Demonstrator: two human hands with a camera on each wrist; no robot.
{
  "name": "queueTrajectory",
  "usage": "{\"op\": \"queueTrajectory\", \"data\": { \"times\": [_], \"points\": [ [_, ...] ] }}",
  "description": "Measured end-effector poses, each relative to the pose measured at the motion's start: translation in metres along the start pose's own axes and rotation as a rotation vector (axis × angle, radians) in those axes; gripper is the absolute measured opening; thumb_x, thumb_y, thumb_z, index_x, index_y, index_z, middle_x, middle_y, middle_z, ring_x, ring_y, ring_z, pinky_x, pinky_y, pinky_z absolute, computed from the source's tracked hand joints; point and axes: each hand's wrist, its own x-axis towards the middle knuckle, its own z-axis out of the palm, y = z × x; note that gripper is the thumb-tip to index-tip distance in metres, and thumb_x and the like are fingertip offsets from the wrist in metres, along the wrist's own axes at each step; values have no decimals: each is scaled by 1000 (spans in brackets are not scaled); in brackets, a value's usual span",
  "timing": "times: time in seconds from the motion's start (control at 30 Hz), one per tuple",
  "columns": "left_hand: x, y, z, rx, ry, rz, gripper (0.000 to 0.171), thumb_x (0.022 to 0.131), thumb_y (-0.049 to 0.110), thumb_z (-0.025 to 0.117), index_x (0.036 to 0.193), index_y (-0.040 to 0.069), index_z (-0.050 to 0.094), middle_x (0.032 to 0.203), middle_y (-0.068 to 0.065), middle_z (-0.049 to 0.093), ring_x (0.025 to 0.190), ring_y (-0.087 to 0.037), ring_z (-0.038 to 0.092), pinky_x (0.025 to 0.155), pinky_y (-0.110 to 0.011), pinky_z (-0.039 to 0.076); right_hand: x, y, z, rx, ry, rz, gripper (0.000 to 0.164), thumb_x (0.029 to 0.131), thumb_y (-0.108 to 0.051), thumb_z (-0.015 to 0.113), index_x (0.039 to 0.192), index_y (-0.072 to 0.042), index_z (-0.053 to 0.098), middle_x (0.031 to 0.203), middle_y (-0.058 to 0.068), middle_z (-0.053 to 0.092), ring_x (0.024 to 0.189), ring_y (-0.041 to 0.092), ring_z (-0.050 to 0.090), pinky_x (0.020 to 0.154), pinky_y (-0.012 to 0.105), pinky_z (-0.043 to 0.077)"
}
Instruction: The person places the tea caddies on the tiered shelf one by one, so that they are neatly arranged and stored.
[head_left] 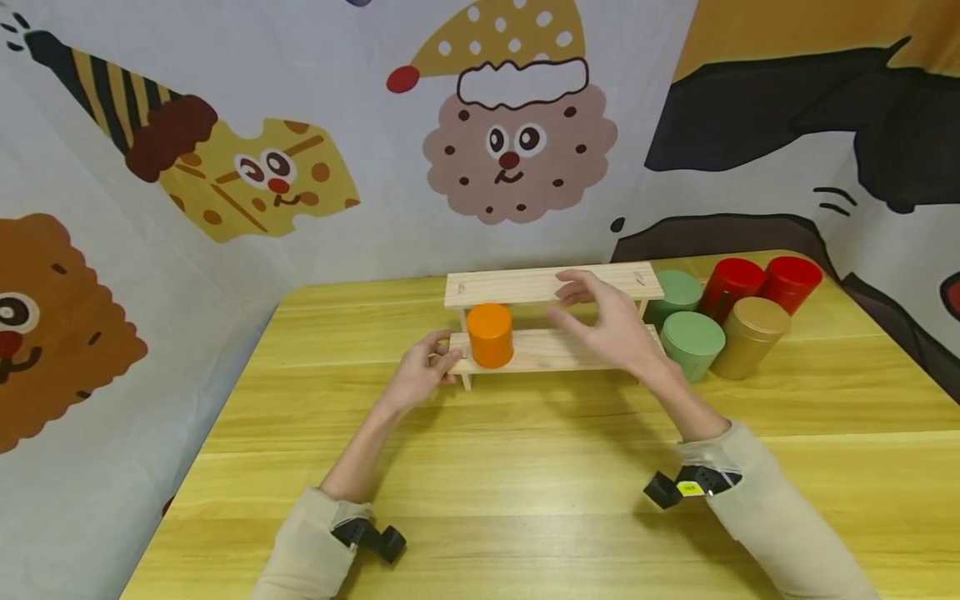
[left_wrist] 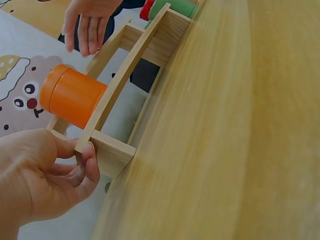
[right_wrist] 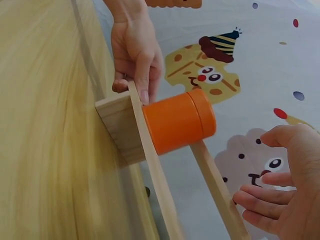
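Observation:
A two-tier wooden shelf [head_left: 570,350] stands on the table. On the left end of its lower tier sits an orange canister [head_left: 491,337], upright with its lid on. My left hand [head_left: 422,372] pinches the left end of that lower board between thumb and fingers, as the left wrist view also shows at the shelf [left_wrist: 117,82]. Above the shelf's right half hovers my right hand [head_left: 611,325], fingers spread and slightly bent, with nothing in it. In the right wrist view the right hand [right_wrist: 285,185] is apart from the orange canister [right_wrist: 177,122].
Right of the shelf stand two green canisters [head_left: 693,343], two red canisters [head_left: 791,283] and a gold canister [head_left: 750,337], close together. The wooden table [head_left: 495,483] meets a cartoon-printed cloth [head_left: 360,233] at its back and left.

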Motion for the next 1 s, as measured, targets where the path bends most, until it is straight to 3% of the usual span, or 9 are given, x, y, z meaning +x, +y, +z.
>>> {"op": "queueTrajectory", "data": {
  "times": [0.27,0.43,0.53,0.8,0.87,1.0],
  "points": [
    [1,-1,0,-7,-15,8,52,106,9,54,151,-9,34,112,-22,57,74,-17,61,80,-42,62,-6,6,-20,0,68,-30,45,97,-22,70,136,-5,57,115,16,69,105,31,66,95,56,49],
    [1,-2,-1,-13,-17,3,52,106,10,53,151,-10,34,113,-23,56,74,-17,62,81,-43,62,-10,10,-35,-30,124,-66,41,97,-17,70,134,-5,58,112,16,70,103,30,67,84,41,51],
    [2,-2,-1,-14,-15,-5,52,106,10,53,151,-9,34,113,-23,56,75,-17,62,82,-43,62,-14,11,-45,-51,138,-42,41,98,-20,69,136,-7,58,113,15,70,105,31,66,80,36,49],
    [1,-2,-1,-13,-12,-7,52,106,10,53,151,-9,34,113,-22,57,75,-18,62,82,-44,62,-21,15,-67,-81,146,50,42,98,-26,68,136,-11,59,118,15,68,110,32,63,96,54,46],
    [2,-2,0,-12,-12,-6,52,106,10,53,151,-9,34,113,-22,57,75,-18,62,82,-44,62,-23,17,-71,-87,155,63,42,98,-26,68,136,-12,59,119,15,68,110,33,62,97,51,45],
    [2,-3,0,-10,-11,-4,52,106,10,54,151,-9,34,112,-22,57,74,-18,62,82,-44,62,-27,22,-78,-108,182,82,41,98,-27,69,135,-13,60,118,13,68,110,31,62,98,33,44]
  ]
}}
